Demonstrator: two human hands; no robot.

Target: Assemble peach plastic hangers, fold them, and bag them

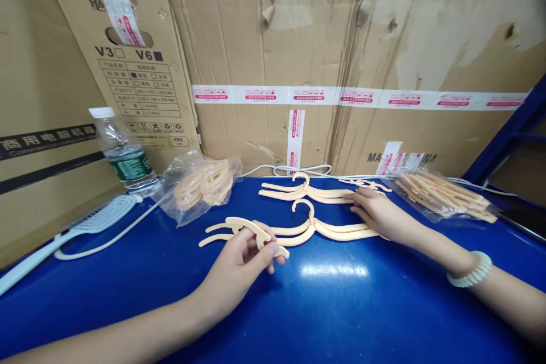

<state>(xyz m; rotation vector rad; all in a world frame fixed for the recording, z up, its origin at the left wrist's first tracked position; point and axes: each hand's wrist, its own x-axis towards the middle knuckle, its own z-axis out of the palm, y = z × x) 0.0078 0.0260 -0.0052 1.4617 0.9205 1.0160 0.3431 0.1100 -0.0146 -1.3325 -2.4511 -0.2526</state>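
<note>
Hanger piece, curved and beige, is pinched in the left hand, before the left side of the near hanger. Behind the near hanger lies the far hanger; the right hand bends over there, its grip impossible to tell.

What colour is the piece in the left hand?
The piece in the left hand is pale peach, seen in the head view.
</note>
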